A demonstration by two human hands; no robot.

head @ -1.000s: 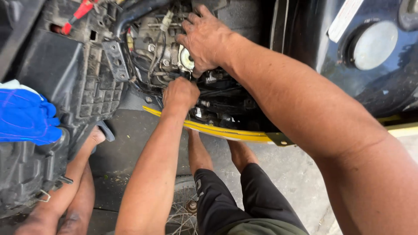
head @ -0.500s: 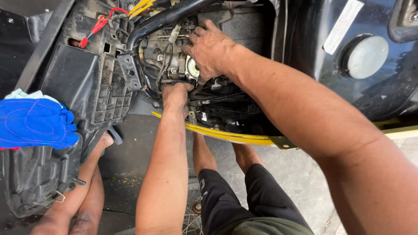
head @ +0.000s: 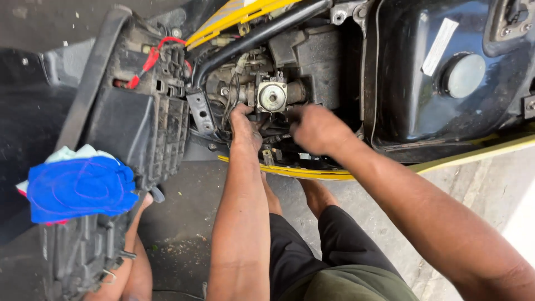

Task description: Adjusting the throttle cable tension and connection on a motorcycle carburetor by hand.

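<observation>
Carburettor is seen at the centre of the opened engine bay, its round metal cap facing the camera and its long axis lying roughly left to right. Directly below it, the left hand is pressed in among the hoses, fingers curled; whether anything is clamped cannot be told. Just to the right and slightly lower, the right hand is closed around a small dark fitting. Of the 2, the left is nearer.
</observation>
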